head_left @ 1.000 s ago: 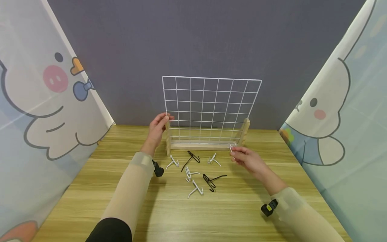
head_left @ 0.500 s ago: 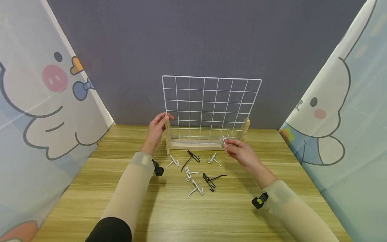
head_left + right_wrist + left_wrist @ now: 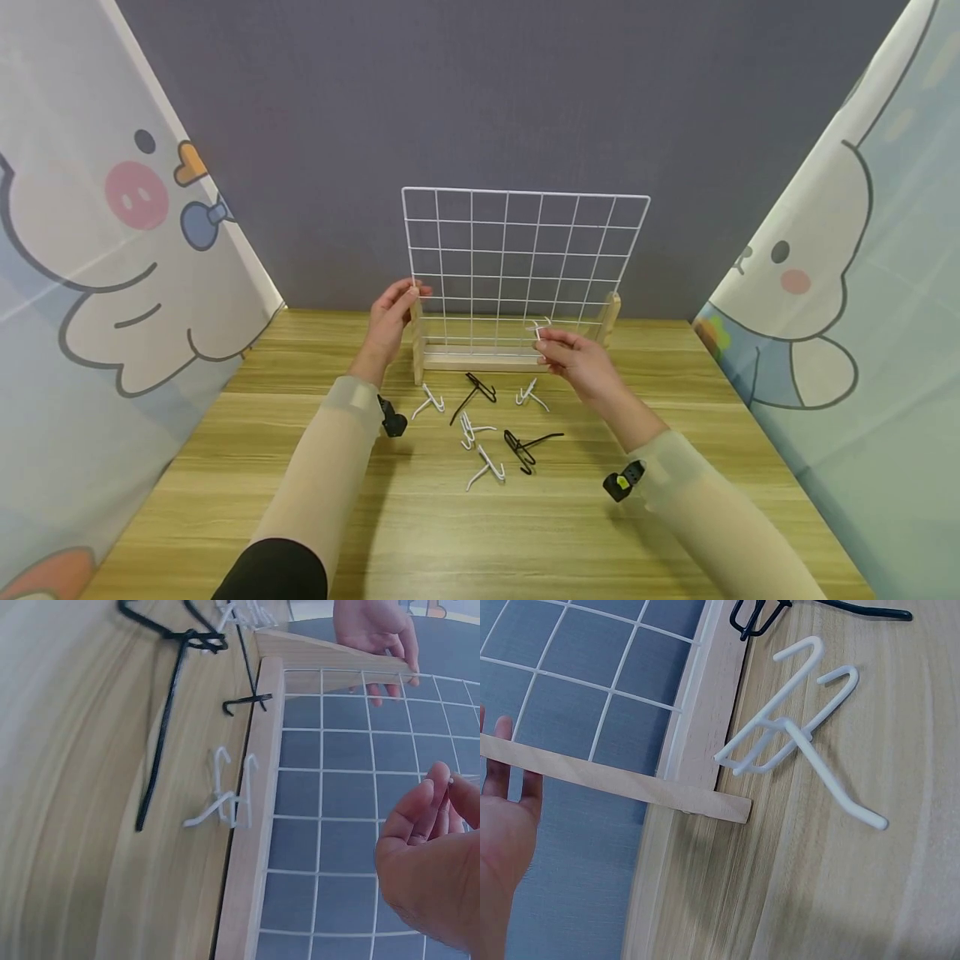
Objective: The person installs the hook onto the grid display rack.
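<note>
A white wire grid panel [image 3: 525,192] stands in a wooden base with a side post at each end. My left hand [image 3: 387,323] grips the top of the left wooden post [image 3: 417,350]; in the left wrist view its fingers [image 3: 502,729] show behind the post. Between thumb and fingertips, my right hand [image 3: 581,360] pinches a white wire hook [image 3: 537,331], raised in front of the grid's lower right part. In the right wrist view, that hook is mostly hidden by the hand. Whether it touches the grid I cannot tell.
Several white hooks, one a white hook [image 3: 786,729] near the left post, lie on the wooden table [image 3: 450,542] before the base. Two black hooks lie among them, one black hook [image 3: 519,447] further forward. A grey panel [image 3: 525,100] rises behind, with printed cloths at both sides.
My right hand has moved left and up along the grid's front, carrying the white hook. The left hand has stayed on the post.
</note>
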Tool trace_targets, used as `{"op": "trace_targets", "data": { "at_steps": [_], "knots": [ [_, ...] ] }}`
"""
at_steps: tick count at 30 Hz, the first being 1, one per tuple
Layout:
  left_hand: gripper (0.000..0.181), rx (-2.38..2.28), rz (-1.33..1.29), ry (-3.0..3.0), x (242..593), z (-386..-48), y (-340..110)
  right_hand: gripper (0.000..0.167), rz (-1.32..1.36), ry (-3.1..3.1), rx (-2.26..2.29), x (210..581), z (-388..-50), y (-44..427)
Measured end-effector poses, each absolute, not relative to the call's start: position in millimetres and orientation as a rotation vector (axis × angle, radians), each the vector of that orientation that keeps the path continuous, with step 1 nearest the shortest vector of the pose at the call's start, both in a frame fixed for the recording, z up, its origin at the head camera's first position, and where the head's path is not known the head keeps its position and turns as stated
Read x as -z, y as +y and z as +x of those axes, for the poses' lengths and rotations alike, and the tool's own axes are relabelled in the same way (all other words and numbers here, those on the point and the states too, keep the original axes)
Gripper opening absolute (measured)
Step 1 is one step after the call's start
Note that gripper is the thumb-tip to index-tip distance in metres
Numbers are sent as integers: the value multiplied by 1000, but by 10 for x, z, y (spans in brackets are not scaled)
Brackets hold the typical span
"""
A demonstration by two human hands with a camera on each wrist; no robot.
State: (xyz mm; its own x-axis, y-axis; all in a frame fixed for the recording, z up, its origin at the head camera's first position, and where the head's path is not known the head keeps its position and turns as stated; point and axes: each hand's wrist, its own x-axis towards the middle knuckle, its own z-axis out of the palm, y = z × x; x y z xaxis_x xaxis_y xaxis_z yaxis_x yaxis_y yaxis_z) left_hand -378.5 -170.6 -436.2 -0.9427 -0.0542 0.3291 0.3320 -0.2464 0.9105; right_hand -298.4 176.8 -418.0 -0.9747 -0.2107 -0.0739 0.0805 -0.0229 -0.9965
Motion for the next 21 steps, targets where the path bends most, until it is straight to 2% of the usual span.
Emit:
{"op": "trace_targets", "data": {
  "at_steps": [13, 21],
  "knots": [
    [37, 2280, -340, -1748, 4349, -3756, -1701, 30, -131, 2009, 2193, 4003, -3059, 1507],
    [31, 2280, -331, -1748, 4361, -3779, -1704, 38, -144, 2018, 2233, 3926, -3130, 1394]
  ]
}}
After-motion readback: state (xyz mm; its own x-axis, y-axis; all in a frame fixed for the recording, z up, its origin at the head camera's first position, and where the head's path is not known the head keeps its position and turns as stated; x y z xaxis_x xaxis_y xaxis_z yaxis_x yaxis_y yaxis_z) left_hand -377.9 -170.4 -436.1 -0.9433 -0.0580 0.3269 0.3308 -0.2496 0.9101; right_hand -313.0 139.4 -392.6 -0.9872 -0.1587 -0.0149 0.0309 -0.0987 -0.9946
